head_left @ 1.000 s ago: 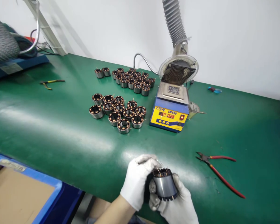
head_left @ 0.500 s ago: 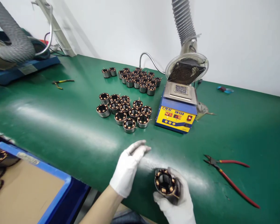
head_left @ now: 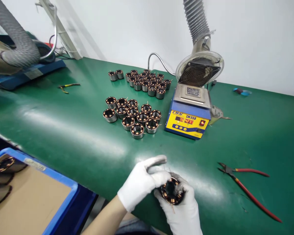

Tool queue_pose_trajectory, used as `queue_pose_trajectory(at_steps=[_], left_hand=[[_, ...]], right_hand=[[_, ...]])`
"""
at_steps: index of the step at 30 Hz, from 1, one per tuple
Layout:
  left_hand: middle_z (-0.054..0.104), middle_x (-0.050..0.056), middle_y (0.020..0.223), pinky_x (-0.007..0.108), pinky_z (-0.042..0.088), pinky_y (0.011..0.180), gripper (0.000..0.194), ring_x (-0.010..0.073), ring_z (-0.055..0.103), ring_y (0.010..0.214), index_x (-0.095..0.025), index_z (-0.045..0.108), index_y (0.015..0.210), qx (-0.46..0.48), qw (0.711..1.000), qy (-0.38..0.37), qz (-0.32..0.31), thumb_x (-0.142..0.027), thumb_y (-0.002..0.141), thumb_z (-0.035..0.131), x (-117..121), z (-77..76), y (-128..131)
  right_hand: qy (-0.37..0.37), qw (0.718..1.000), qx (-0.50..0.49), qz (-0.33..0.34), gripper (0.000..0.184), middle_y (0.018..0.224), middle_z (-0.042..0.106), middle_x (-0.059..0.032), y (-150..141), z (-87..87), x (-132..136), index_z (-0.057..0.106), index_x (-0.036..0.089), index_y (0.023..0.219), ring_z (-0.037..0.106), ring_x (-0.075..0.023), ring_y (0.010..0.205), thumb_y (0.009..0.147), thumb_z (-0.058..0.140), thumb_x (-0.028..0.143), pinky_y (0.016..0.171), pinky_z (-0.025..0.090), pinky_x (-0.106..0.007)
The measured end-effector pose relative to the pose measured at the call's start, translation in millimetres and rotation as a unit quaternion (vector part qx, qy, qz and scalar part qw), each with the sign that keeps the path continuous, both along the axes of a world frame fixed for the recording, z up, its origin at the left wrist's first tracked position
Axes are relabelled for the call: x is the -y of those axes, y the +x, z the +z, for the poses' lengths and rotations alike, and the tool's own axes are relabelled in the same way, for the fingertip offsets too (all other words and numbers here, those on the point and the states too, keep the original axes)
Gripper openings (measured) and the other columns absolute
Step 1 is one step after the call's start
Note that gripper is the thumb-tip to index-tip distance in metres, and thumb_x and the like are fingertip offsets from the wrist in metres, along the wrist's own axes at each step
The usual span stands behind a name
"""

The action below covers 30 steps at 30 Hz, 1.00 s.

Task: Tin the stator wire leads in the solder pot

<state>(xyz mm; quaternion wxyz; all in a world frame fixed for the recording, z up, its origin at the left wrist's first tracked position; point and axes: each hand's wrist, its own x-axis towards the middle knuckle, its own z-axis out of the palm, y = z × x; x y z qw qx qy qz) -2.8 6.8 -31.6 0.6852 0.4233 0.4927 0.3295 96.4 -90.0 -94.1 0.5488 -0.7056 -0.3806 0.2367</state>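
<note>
A motor stator [head_left: 165,195], a dark metal ring with copper windings inside, is in my right hand [head_left: 186,207]. Gloved fingers wrap its right side, with one fingertip inside the ring. Thin wire ends stick out at its top and bottom edges. My left hand [head_left: 143,179], also in a white glove, reaches the stator's upper left rim. Its index finger is stretched out, apart from the thumb, beside the upper wire ends. Whether it touches a wire is hard to see. Red-handled cutting pliers [head_left: 229,171] lie to the right.
Several stators [head_left: 137,130] stand in a front group, with another group [head_left: 145,85] behind. A yellow-blue solder pot [head_left: 186,124] sits under a fume hood [head_left: 198,70]. Small pliers [head_left: 68,86] lie left on the green table [head_left: 88,137]. A blue-rimmed bin [head_left: 54,178] holds more stators.
My left hand has moved right, onto the stator's rim. My right hand has turned the stator, so its wire ends point elsewhere, and a fingertip now sits inside the ring.
</note>
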Motion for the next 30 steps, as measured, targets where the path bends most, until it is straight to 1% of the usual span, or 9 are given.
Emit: queue_pose_trajectory(at_steps=[2,7,10,14,16,22,24,28,30], left_hand=[[0.071,0.006,0.084,0.030,0.050,0.074,0.024,0.0241,0.064,0.082,-0.015,0.072,0.081,-0.036,0.999,-0.012,-0.040,-0.024,0.059,0.070,2,0.2,2],[0.062,0.002,0.057,0.027,0.045,0.056,0.011,0.0178,0.056,0.057,-0.016,0.063,0.055,-0.021,0.999,-0.044,0.013,-0.023,0.048,0.067,7,-1.3,16],[0.063,0.002,0.056,0.028,0.046,0.057,0.012,0.0180,0.058,0.057,-0.016,0.064,0.056,-0.021,0.998,-0.061,0.009,-0.023,0.047,0.067,5,0.4,15],[0.073,0.008,0.082,0.032,0.050,0.073,0.033,0.0246,0.064,0.079,-0.015,0.071,0.082,-0.002,0.998,-0.059,0.030,-0.032,0.054,0.073,3,-0.2,1],[0.072,0.007,0.085,0.031,0.049,0.075,0.031,0.0244,0.063,0.082,-0.015,0.072,0.083,-0.003,0.999,-0.039,-0.008,-0.034,0.058,0.072,3,-0.9,-5],[0.055,-0.002,0.053,0.027,0.041,0.058,0.011,0.0163,0.051,0.057,-0.017,0.059,0.052,-0.020,0.991,-0.029,-0.127,-0.023,0.061,0.059,-6,5.7,0],[0.060,0.000,0.057,0.027,0.042,0.060,0.009,0.0172,0.054,0.060,-0.016,0.064,0.055,-0.029,0.996,-0.022,-0.084,-0.024,0.060,0.061,-10,6.5,1],[0.073,0.005,0.080,0.029,0.050,0.076,0.021,0.0238,0.065,0.082,-0.017,0.073,0.072,-0.066,0.992,0.014,0.110,-0.035,0.060,0.069,-7,-0.6,-8],[0.074,0.004,0.086,0.028,0.050,0.083,0.018,0.0242,0.065,0.091,-0.020,0.074,0.073,-0.100,0.986,0.051,0.124,-0.034,0.063,0.068,1,-7.8,-17]], right_hand=[[-0.003,1.000,0.007,0.012,0.044,0.108,0.067,-0.0073,1,-1.5,1,0.052,0.027,0.094,0.060,-0.0288,0.101,0.062,0.079,0.042,0.089,0.041,-0.045],[-0.022,1.000,-0.006,0.019,0.046,0.114,0.064,-0.0103,2,-2.5,1,0.050,0.027,0.092,0.062,-0.0280,0.097,0.061,0.080,0.043,0.085,0.045,-0.044],[-0.004,1.000,-0.018,0.005,0.046,0.111,0.065,-0.0086,0,0.9,1,0.051,0.027,0.093,0.062,-0.0272,0.098,0.060,0.081,0.041,0.087,0.044,-0.043],[-0.006,1.000,-0.021,-0.015,0.055,0.108,0.066,-0.0087,-2,3.5,1,0.054,0.026,0.103,0.061,-0.0277,0.098,0.058,0.082,0.040,0.090,0.042,-0.043],[-0.026,1.000,-0.010,-0.007,0.055,0.107,0.066,-0.0093,-1,3.1,2,0.056,0.026,0.105,0.060,-0.0287,0.099,0.059,0.081,0.043,0.092,0.041,-0.044],[-0.050,0.998,0.022,0.016,0.053,0.105,0.067,-0.0090,5,0.7,2,0.059,0.027,0.104,0.061,-0.0300,0.099,0.059,0.080,0.046,0.091,0.042,-0.045],[-0.068,0.997,0.020,0.021,0.056,0.105,0.068,-0.0092,6,0.3,2,0.058,0.026,0.106,0.061,-0.0300,0.099,0.059,0.080,0.047,0.090,0.043,-0.045],[-0.072,0.997,0.008,0.005,0.067,0.111,0.067,-0.0114,5,-0.2,4,0.052,0.025,0.111,0.062,-0.0308,0.101,0.054,0.082,0.045,0.093,0.042,-0.048],[-0.056,0.998,0.018,0.001,0.064,0.110,0.068,-0.0115,4,2.2,4,0.052,0.024,0.106,0.059,-0.0320,0.108,0.052,0.082,0.042,0.098,0.039,-0.050]])
